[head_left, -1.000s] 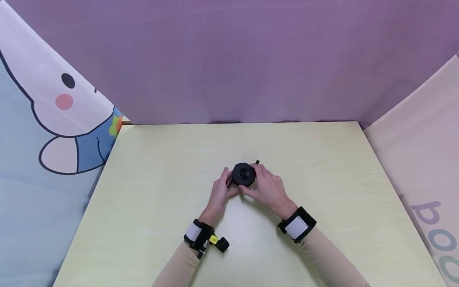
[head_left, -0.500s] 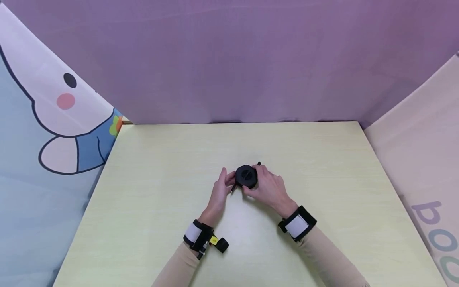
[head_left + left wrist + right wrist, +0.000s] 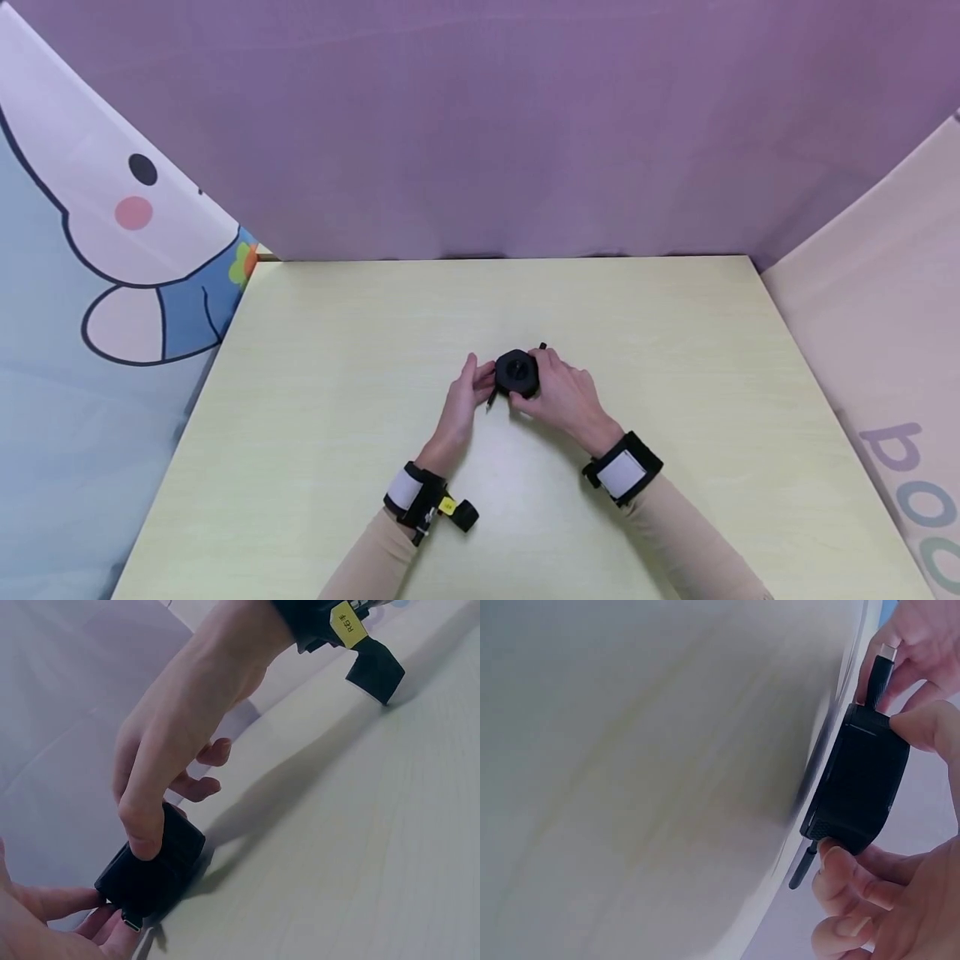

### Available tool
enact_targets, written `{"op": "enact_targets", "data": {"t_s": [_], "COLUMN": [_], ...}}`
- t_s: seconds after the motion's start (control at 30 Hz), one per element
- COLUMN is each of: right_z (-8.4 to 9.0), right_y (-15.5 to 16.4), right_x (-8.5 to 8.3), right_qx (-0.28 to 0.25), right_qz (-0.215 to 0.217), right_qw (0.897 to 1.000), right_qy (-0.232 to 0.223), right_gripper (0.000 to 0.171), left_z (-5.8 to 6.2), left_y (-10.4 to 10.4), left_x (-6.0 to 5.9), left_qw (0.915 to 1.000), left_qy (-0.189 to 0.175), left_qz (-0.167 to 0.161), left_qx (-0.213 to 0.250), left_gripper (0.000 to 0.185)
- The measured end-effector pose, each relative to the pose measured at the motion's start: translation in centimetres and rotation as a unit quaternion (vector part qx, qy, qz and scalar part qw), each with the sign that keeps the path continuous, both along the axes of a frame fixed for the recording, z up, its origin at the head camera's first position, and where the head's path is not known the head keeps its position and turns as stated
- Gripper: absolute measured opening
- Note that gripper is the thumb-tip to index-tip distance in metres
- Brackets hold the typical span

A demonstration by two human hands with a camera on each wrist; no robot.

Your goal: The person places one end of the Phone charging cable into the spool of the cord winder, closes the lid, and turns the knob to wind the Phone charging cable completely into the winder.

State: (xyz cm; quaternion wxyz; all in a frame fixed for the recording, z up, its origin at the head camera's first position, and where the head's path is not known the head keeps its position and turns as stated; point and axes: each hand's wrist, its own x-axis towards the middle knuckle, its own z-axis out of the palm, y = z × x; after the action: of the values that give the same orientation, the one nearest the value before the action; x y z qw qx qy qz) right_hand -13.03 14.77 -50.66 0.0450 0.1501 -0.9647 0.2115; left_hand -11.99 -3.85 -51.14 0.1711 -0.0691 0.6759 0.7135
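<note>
Two hands meet over the middle of the pale yellow table (image 3: 315,433), about midway between its left and right edges, and I see one small black reel (image 3: 517,374) held between them. From the left, my left hand (image 3: 463,400) comes in with its fingers curled toward the reel's left side; in the right wrist view its fingertips (image 3: 911,645) pinch a short metal-tipped plug (image 3: 880,671) sticking out of the reel (image 3: 859,787). The reel itself is lifted just off the table surface, standing on edge. On its right side my right hand (image 3: 564,396) grips the body, thumb (image 3: 142,825) pressed on one face of the reel (image 3: 154,874) and the other fingers curled behind. A thin black cord end (image 3: 542,346) pokes out above the right hand's knuckles.
</note>
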Motion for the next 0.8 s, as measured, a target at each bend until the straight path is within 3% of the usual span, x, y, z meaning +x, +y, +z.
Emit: {"op": "enact_targets", "data": {"t_s": [0.6, 0.8], "right_z": [-0.22, -0.24], "right_y": [-0.03, 0.28], "right_x": [-0.01, 0.11], "right_qx": [0.02, 0.03], "right_qz": [0.009, 0.012], "right_qw": [1.0, 0.999], "right_qy": [-0.007, -0.02], "right_gripper": [0.07, 0.083], "left_z": [-0.58, -0.57], "left_y": [0.13, 0.0], "left_x": [-0.14, -0.13], "left_qw": [0.9999, 0.9998], "left_qy": [0.002, 0.009], "left_qz": [0.009, 0.016], "left_qx": [0.013, -0.006], "left_gripper": [0.075, 0.072]}}
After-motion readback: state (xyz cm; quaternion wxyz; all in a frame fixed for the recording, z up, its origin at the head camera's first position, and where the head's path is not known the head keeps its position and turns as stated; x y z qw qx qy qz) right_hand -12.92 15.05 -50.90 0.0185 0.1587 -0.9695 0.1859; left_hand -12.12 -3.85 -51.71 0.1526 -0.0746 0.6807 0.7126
